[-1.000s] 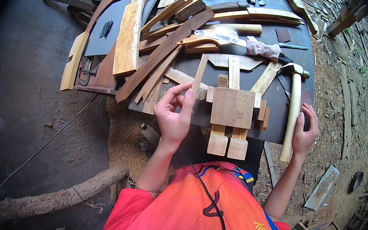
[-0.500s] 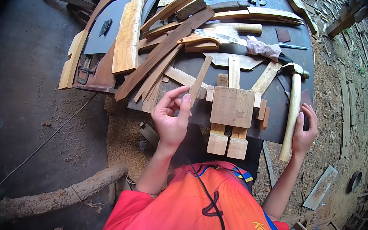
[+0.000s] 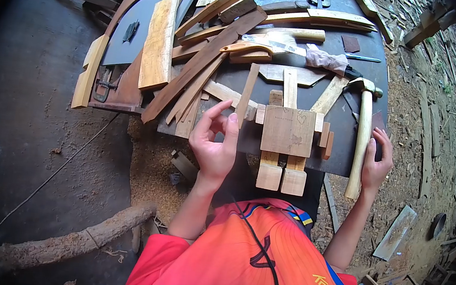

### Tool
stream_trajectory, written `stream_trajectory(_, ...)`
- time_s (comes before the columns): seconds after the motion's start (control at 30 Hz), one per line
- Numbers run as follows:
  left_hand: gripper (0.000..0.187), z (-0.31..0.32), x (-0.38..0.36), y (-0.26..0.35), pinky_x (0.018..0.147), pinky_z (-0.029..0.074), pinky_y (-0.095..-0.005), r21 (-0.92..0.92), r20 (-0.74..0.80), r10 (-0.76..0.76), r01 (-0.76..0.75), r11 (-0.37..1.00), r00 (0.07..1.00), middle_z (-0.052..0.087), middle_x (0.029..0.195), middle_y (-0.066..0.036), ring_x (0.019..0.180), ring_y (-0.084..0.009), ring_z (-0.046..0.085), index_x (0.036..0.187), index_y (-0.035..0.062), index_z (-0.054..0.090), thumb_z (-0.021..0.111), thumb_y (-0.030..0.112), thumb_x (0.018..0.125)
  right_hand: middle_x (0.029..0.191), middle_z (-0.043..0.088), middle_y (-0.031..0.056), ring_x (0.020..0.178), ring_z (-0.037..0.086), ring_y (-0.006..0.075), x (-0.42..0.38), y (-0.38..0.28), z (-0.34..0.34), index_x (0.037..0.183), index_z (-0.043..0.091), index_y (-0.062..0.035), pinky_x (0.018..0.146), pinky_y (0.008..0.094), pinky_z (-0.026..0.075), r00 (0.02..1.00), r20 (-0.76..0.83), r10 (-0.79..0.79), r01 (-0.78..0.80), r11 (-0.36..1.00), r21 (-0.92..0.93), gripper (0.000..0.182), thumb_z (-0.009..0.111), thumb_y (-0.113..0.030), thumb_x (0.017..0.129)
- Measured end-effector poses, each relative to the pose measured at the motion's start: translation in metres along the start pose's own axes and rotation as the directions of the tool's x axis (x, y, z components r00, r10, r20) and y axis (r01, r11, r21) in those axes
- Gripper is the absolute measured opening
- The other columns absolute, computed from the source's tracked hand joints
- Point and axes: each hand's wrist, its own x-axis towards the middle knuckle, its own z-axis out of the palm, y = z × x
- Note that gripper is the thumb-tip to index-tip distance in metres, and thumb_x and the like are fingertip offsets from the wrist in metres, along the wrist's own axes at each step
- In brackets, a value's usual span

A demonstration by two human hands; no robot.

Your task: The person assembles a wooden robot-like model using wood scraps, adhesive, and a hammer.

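Note:
My left hand is at the table's front edge, with its fingers curled loosely and its thumb and index finger apart. A thin wooden strip stands out just past the thumb tip. My right hand is beside the hammer, thumb near its pale handle, fingers bent and apart. Between my hands is a wooden assembly with a square block on top. Two smaller blocks project toward me from under it. A pale wooden bar extends behind it, and short pieces flank its right side.
Wooden slats are piled on the table's left. A saw and a cloth-wrapped tool lie behind the assembly. A clamp grips the left edge. Offcuts and shavings cover the ground at right; a log lies lower left.
The thin strip beside my left hand has turned more upright, its top shifting left. Both hands remain in nearly the same place, and the wooden assembly has not visibly moved.

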Motion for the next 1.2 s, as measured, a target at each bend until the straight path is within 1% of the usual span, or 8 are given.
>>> stream_trajectory(0.07,0.025,0.001,0.003,-0.002,0.065,0.048,-0.0219,0.082,-0.006,0.177,-0.176,0.981,0.984,0.066,0.094,-0.001,0.072,-0.0063,0.059,0.125,0.0001,0.075,0.069,-0.001,0.101,0.134,0.075,0.0129,0.14,0.061,0.0329,0.0,0.0,0.0,0.12,0.076,-0.0029,0.122,0.0477,0.042,1.0,0.001,0.001,-0.001,1.0,0.0,0.024,0.066,-0.015,0.103)
stream_trajectory(0.27,0.022,0.001,0.008,0.013,0.068,0.049,-0.0248,0.233,0.016,0.257,-0.254,0.939,0.966,0.067,0.1,-0.006,0.073,-0.0083,0.058,0.113,0.0023,0.081,0.072,-0.005,0.094,0.134,0.075,0.0131,0.14,0.061,0.033,0.0,0.0,0.0,0.12,0.076,-0.0027,0.122,0.0474,0.042,1.0,0.004,-0.002,0.002,1.0,-0.006,0.023,0.066,-0.015,0.103)
stream_trajectory(0.57,0.027,0.005,0.008,0.013,0.066,0.056,-0.0273,0.222,0.008,0.251,-0.246,0.943,0.968,0.069,0.124,-0.012,0.075,-0.0114,0.064,0.118,0.0042,0.08,0.07,-0.005,0.095,0.134,0.075,0.0134,0.14,0.061,0.0327,0.0,0.001,0.0,0.12,0.076,-0.0025,0.122,0.047,0.042,1.0,0.005,-0.002,0.002,1.0,0.003,0.023,0.066,-0.015,0.103)
stream_trajectory(0.67,0.027,0.005,0.008,0.015,0.069,0.059,-0.0277,0.239,0.021,0.257,-0.255,0.937,0.966,0.069,0.125,-0.012,0.082,-0.0135,0.067,0.117,0.0046,0.081,0.069,-0.006,0.095,0.135,0.074,0.0137,0.14,0.061,0.0324,0.0,0.001,0.0,0.121,0.076,-0.0022,0.122,0.0467,0.042,1.0,0.009,-0.01,0.01,1.0,-0.004,0.024,0.065,-0.015,0.104)
stream_trajectory(0.77,0.028,0.004,0.01,0.006,0.063,0.053,-0.0246,0.242,0.054,0.339,-0.342,0.908,0.939,0.067,0.126,-0.013,0.071,-0.009,0.064,0.116,0.0037,0.081,0.069,-0.01,0.094,0.136,0.074,0.014,0.14,0.062,0.0317,0.0,0.004,-0.001,0.123,0.076,-0.0019,0.122,0.0458,0.042,1.0,0.015,-0.02,0.02,1.0,-0.015,0.025,0.064,-0.016,0.106)
stream_trajectory(0.97,0.026,0.003,0.01,0.006,0.064,0.053,-0.0248,0.197,0.058,0.281,-0.287,0.938,0.958,0.068,0.126,-0.013,0.069,-0.0082,0.063,0.115,0.0036,0.082,0.07,-0.006,0.094,0.135,0.074,0.014,0.14,0.062,0.0323,0.0,0.003,0.0,0.122,0.076,-0.002,0.122,0.0466,0.042,1.0,0.008,-0.018,0.018,1.0,-0.007,0.024,0.065,-0.016,0.104)
stream_trajectory(1.07,0.025,0.0,0.008,0.011,0.072,0.059,-0.0259,0.183,0.088,0.191,-0.204,0.962,0.978,0.068,0.129,-0.013,0.087,-0.0118,0.068,0.118,0.0045,0.081,0.067,-0.002,0.098,0.133,0.075,0.0138,0.14,0.062,0.0334,0.0,0.002,0.0,0.119,0.076,-0.0022,0.121,0.0478,0.043,1.0,-0.001,-0.015,0.015,1.0,-0.003,0.023,0.067,-0.015,0.102)
stream_trajectory(1.2,0.027,-0.002,0.01,0.008,0.071,0.058,-0.0255,0.156,0.112,0.211,-0.226,0.961,0.971,0.068,0.131,-0.013,0.082,-0.0107,0.067,0.119,0.0042,0.081,0.068,-0.002,0.097,0.133,0.075,0.0137,0.139,0.063,0.0336,0.0,0.0,-0.001,0.119,0.076,-0.003,0.121,0.0477,0.043,1.0,0.011,-0.009,0.009,1.0,-0.006,0.023,0.068,-0.015,0.102)
